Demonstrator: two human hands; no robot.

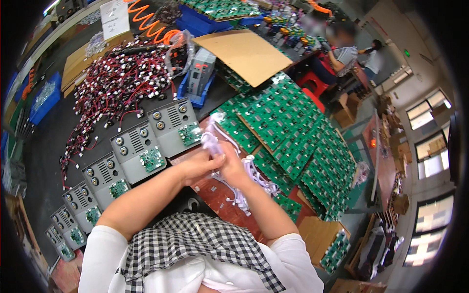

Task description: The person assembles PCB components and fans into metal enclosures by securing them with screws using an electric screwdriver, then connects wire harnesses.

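A bundle of pale white-lavender flat cables (211, 141) with small connector ends rises out of my two hands, slightly blurred. My left hand (199, 166) is closed at the bundle's lower part, pressed against my right hand. My right hand (230, 163) wraps the same cables, its fingers partly hidden. More white cables (251, 176) lie in a loose heap on the red surface beside my right wrist. Just beyond my left hand stands a grey metal housing (171, 119) with a green circuit board (189, 133) in it, last in a slanting row of several such housings.
Stacked panels of green circuit boards (288, 127) cover the right side, with a cardboard sheet (246, 56) on top farther back. A pile of red-black wires (122, 83) spreads at the far left. A grey device (199, 73) sits in a blue bin. Other people work at the far right.
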